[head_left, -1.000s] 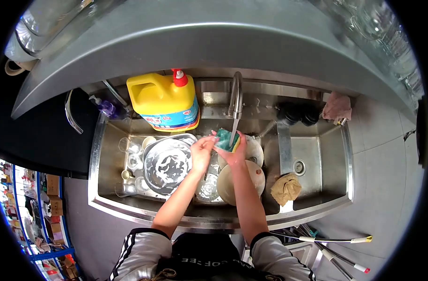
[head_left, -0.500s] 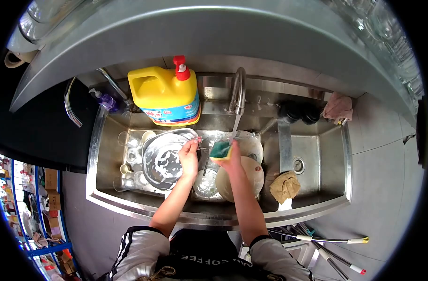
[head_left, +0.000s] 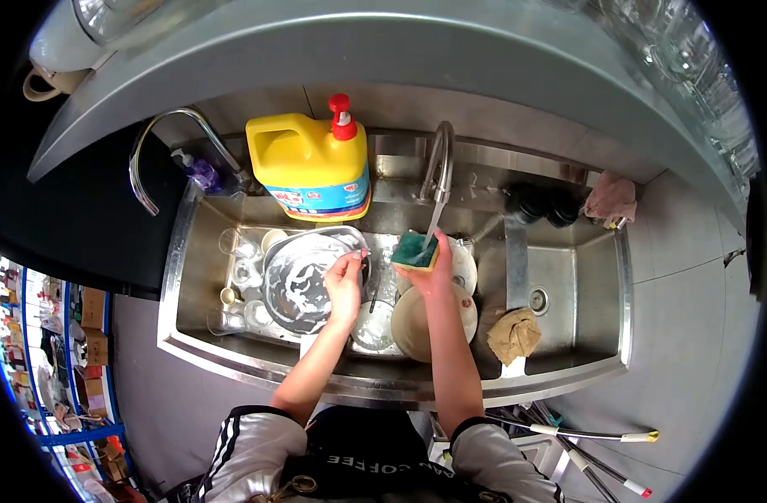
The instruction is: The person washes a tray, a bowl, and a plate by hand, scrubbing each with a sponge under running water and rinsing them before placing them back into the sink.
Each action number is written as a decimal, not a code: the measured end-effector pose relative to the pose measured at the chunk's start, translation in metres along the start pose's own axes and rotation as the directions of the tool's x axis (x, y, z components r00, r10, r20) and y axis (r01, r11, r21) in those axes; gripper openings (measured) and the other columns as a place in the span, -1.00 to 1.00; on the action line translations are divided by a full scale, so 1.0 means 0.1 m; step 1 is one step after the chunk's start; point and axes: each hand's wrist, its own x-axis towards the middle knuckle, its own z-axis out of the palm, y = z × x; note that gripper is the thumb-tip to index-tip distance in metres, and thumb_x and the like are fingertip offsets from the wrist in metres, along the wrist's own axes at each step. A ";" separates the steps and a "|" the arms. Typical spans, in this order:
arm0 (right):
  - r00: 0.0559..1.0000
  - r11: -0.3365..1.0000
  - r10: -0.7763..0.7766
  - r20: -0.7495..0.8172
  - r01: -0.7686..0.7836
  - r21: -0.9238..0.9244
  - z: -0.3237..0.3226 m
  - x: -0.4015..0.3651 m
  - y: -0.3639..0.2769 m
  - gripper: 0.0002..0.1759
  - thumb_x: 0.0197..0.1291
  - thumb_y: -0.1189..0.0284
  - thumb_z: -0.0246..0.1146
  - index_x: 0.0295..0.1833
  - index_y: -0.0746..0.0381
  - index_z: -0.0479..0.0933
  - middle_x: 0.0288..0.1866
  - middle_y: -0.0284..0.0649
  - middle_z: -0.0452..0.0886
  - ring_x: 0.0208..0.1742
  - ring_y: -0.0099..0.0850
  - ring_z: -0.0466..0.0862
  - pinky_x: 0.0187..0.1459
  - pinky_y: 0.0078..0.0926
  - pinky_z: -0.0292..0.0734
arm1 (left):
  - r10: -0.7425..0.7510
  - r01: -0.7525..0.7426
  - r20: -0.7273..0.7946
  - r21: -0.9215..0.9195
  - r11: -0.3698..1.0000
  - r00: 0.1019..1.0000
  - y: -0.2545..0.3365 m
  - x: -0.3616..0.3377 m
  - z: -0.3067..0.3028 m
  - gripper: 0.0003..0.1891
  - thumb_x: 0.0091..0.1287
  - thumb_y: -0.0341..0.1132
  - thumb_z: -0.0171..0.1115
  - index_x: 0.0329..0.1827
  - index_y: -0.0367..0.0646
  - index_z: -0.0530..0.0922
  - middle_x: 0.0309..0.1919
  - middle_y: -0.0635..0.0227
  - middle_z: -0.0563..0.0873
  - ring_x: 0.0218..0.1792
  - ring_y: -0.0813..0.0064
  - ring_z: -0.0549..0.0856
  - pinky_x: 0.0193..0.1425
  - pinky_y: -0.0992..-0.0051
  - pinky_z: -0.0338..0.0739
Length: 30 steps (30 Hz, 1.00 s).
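My right hand (head_left: 428, 275) grips a green and yellow sponge (head_left: 414, 251), green scouring side up. Water from the faucet (head_left: 439, 168) runs down onto it. My left hand (head_left: 343, 283) is closed, fingertips pinched together over the right rim of a soapy metal basin (head_left: 276, 295); whatever they may hold is too small to make out. Below my right hand, white plates (head_left: 417, 327) lie overlapping in the sink. A clear glass dish (head_left: 373, 325) sits between the plates and the basin, with a dark-handled utensil (head_left: 375, 300) above it.
Several glasses and small cups (head_left: 231, 296) stand left of the basin. Behind it is a big yellow detergent jug (head_left: 308, 168) with a red pump. A brown cloth (head_left: 513, 335) lies on the divider beside the right sink compartment (head_left: 559, 318). A metal shelf (head_left: 383, 54) overhangs the sink.
The sponge has tilted and come squarely under the water stream in my right hand. My left hand stays pinched over the basin's rim. The whole view has shifted slightly.
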 end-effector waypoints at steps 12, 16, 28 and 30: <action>0.788 0.557 -0.609 -0.091 0.342 -0.757 -0.31 0.90 0.13 -0.74 -0.04 0.34 0.28 -0.32 0.33 0.50 -0.42 -0.24 0.54 -0.39 -0.47 0.49 -0.39 -0.48 0.37 | -0.060 0.063 0.057 -0.052 0.997 0.997 0.00 -0.17 -0.01 -0.80 0.24 -0.37 0.00 -0.34 -0.33 0.53 -0.41 0.32 0.61 -0.36 0.60 0.55 -0.22 0.63 0.40; 0.687 0.597 -0.692 -0.224 0.369 -0.712 -0.22 0.67 0.24 -0.69 -0.10 0.32 0.25 -0.43 0.41 0.49 -0.52 -0.28 0.50 -0.47 -0.51 0.43 -0.42 -0.46 0.31 | -0.087 0.093 0.111 -0.053 0.994 0.990 -0.06 -0.18 0.06 -0.79 0.25 -0.37 -0.02 -0.37 -0.35 0.52 -0.44 0.29 0.61 -0.39 0.61 0.55 -0.22 0.63 0.41; 0.979 0.976 -0.151 0.137 0.126 0.176 -0.89 0.37 -0.13 -0.62 0.11 0.05 0.00 -0.25 0.14 0.41 -0.34 -0.28 0.54 -0.26 -0.36 0.52 -0.12 -0.34 0.36 | -0.335 0.403 0.374 -0.118 0.908 0.865 -0.40 0.34 1.16 -0.81 0.24 -0.23 0.02 -0.35 -0.20 0.45 -0.61 0.41 0.51 -0.60 0.60 0.47 -0.46 0.60 0.35; 0.954 0.970 -0.180 0.240 0.131 0.207 -0.90 0.21 -0.16 -0.56 0.11 -0.01 -0.05 -0.20 0.14 0.40 -0.27 -0.27 0.54 -0.24 -0.35 0.52 -0.11 -0.29 0.37 | -0.468 0.569 0.386 -0.209 0.795 0.795 -0.51 0.52 1.49 -0.81 0.24 -0.22 0.00 -0.39 -0.16 0.41 -0.68 0.46 0.43 -0.68 0.62 0.39 -0.54 0.60 0.29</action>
